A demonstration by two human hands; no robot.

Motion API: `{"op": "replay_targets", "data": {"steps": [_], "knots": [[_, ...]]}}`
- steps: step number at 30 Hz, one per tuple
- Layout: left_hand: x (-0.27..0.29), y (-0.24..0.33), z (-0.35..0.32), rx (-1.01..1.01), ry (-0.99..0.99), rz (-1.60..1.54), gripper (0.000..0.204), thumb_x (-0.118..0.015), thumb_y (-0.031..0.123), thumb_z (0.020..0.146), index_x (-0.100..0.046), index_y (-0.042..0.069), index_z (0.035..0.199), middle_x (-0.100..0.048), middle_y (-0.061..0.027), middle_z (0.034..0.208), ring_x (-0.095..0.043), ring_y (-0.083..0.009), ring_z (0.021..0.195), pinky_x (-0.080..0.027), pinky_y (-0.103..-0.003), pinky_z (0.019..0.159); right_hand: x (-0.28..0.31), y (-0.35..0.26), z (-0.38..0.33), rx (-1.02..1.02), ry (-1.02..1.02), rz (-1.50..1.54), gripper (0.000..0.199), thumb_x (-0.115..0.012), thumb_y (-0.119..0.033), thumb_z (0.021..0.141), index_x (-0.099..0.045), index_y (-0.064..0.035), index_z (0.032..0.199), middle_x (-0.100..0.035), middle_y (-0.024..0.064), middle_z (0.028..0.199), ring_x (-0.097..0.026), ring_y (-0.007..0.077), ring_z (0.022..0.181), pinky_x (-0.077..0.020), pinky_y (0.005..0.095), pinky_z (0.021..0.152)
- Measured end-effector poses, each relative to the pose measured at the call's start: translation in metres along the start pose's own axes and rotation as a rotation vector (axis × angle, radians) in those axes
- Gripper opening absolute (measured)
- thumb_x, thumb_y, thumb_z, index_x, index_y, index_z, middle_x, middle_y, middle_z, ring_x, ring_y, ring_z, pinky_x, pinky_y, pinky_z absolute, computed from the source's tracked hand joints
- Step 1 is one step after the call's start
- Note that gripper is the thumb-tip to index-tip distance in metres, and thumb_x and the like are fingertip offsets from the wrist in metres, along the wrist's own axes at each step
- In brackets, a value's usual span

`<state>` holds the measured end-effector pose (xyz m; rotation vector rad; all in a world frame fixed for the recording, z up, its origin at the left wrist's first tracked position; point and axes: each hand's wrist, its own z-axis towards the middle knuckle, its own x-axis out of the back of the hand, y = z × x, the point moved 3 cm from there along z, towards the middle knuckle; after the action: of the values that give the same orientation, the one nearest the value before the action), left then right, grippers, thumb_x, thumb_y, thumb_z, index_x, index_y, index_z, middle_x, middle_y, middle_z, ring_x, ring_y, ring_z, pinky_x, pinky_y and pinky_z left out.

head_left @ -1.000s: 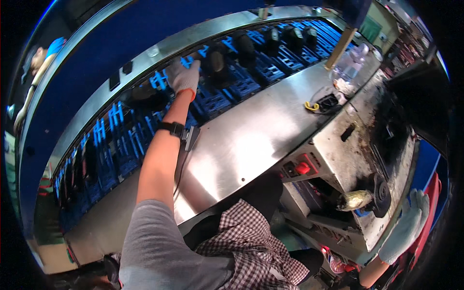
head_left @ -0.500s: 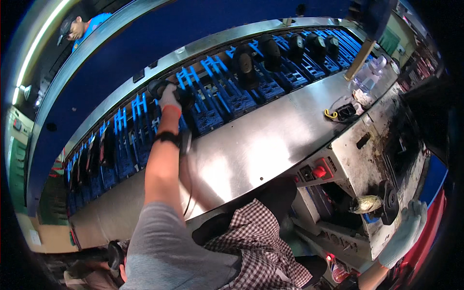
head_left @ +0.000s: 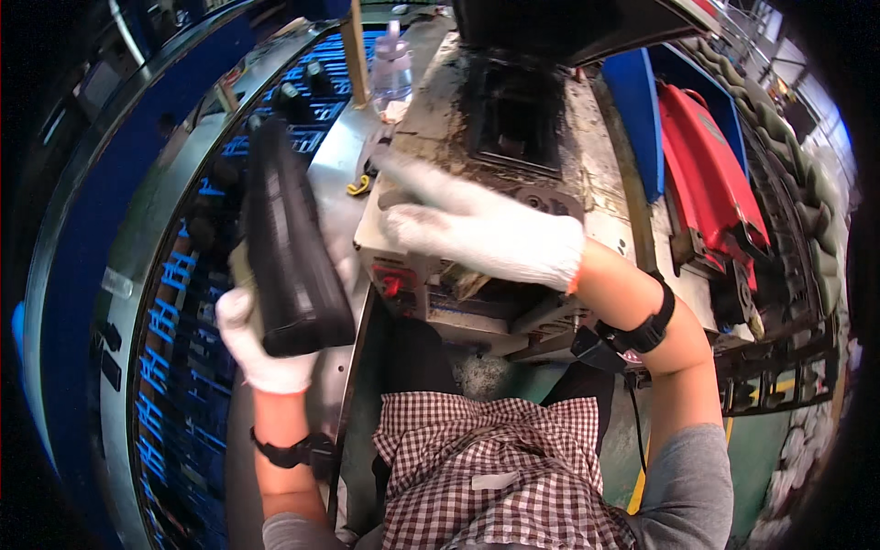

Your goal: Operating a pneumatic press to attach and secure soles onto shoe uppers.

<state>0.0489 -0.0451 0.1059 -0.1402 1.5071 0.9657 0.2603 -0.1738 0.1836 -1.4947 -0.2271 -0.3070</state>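
Note:
A long, glossy black boot [head_left: 291, 243] stands tilted in front of me on the left, above the metal ledge. My left hand [head_left: 266, 353], in a white glove, grips it from below and behind, so part of the fingers is hidden. My right hand [head_left: 486, 225], also gloved in white, is above the front of a worn, stained machine [head_left: 587, 183]. Its fingers are stretched out toward the boot without touching it, and nothing shows in them. A dark rounded part of the machine and a wrapped piece lie partly hidden beneath that hand.
On the left runs a conveyor of blue-lit bars [head_left: 165, 339] carrying other dark shoes. A clear bottle [head_left: 392, 69] stands beyond the ledge, near a wooden post [head_left: 354, 50]. A red switch [head_left: 392, 282] sits on the machine's front. Right of it are a red cover [head_left: 706, 165] and blue panels.
My view has turned right toward the machine. My left hand has come back from the conveyor with the boot. My right hand has moved in from the far right, over the machine.

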Motion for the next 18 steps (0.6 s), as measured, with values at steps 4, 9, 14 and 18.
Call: {"op": "replay_targets", "data": {"steps": [4, 9, 14, 18], "knots": [[-0.052, -0.049, 0.049, 0.071, -0.119, 0.062, 0.06, -0.057, 0.042, 0.098, -0.056, 0.003, 0.144, -0.065, -0.0148, 0.138, -0.061, -0.0266, 0.13, -0.049, -0.046, 0.112, 0.009, -0.013, -0.006, 0.167, 0.124, 0.263, 0.08, -0.06, -0.034, 0.104, -0.02, 0.0002, 0.165, -0.056, 0.0171, 0.146, -0.057, 0.0212, 0.134, -0.0437, 0.0338, 0.117], [-0.119, -0.077, 0.091, 0.091, -0.149, 0.658, 0.051, -0.061, 0.033, 0.105, -0.053, 0.003, 0.145, -0.061, -0.0062, 0.141, -0.058, -0.0171, 0.125, -0.045, -0.032, 0.106, 0.101, 0.009, -0.022, -0.024, 0.274, 1.022, 0.051, -0.056, -0.028, 0.102, -0.051, -0.0009, 0.145, -0.07, 0.0185, 0.129, -0.073, 0.024, 0.112, -0.0592, 0.0378, 0.101], [-0.152, -0.037, 0.108, -0.357, -0.271, 0.921, 0.095, -0.077, 0.031, 0.094, -0.024, -0.003, 0.165, -0.039, -0.0279, 0.163, -0.044, -0.0307, 0.148, -0.041, -0.039, 0.118, 0.179, 0.068, 0.01, -0.143, 0.633, 0.356, 0.068, -0.066, -0.045, 0.094, -0.057, 0.0018, 0.143, -0.072, 0.0234, 0.124, -0.073, 0.0275, 0.112, -0.0603, 0.038, 0.095], [-0.199, -0.03, 0.122, -0.806, -0.356, 1.159, 0.07, -0.064, 0.043, 0.099, -0.051, -0.002, 0.151, -0.064, -0.0257, 0.137, -0.063, -0.0274, 0.127, -0.046, -0.037, 0.112, 0.225, 0.108, 0.034, -0.485, 0.651, -0.675, 0.1, -0.062, -0.067, 0.089, -0.038, -0.0032, 0.162, -0.052, 0.0339, 0.151, -0.048, 0.0392, 0.147, -0.0346, 0.0453, 0.123]]}}
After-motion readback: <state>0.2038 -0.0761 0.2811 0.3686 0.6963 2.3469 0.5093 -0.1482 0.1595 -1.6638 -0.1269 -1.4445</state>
